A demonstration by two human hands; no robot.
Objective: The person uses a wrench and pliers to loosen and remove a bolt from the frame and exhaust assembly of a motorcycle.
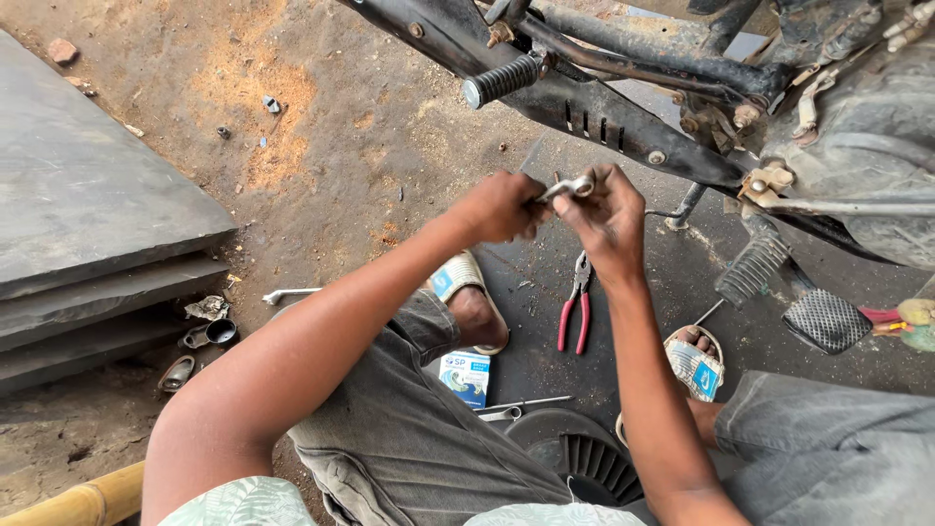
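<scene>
Both my hands meet in front of me over the dirty ground. My left hand (499, 206) and my right hand (609, 216) together grip a small silvery metal part (568, 187), shaped like a short wrench or bracket. Just beyond them stands the lower frame of a motorcycle (584, 102) with a ribbed footpeg (502, 80). Below my hands, red-handled pliers (576, 310) lie on the dark ground between my sandalled feet.
Grey stone slabs (88, 224) are stacked at the left. A spanner (289, 293) and small metal parts (207, 335) lie near them. A small box (467, 375), a thin metal tool (516, 406), a black finned part (584, 463) and a pedal (826, 319) are close by.
</scene>
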